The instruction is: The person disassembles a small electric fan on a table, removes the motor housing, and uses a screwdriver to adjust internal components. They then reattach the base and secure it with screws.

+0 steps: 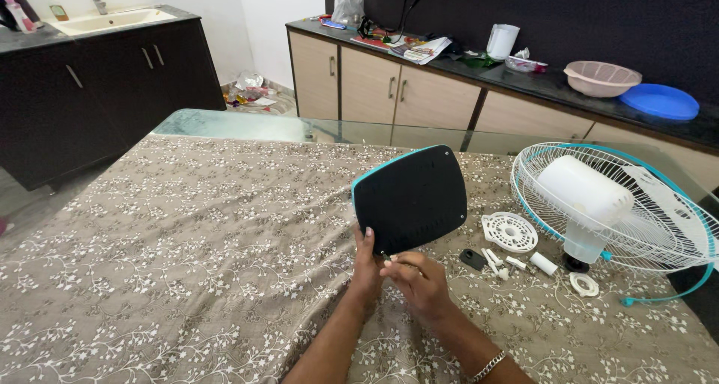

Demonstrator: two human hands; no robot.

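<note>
We see the left hand [367,260] gripping the black rounded-square plastic fan base [410,199] upright at its bottom edge, left of the white wire fan guard [659,227]; right hand [419,279] fingers pinched beneath it.

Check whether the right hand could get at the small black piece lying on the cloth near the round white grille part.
Probably yes. The small black piece lies bare on the tablecloth, just right of the right hand, with nothing between them. But that hand is occupied at the bottom of the black fan base, which the left hand grips.
</note>
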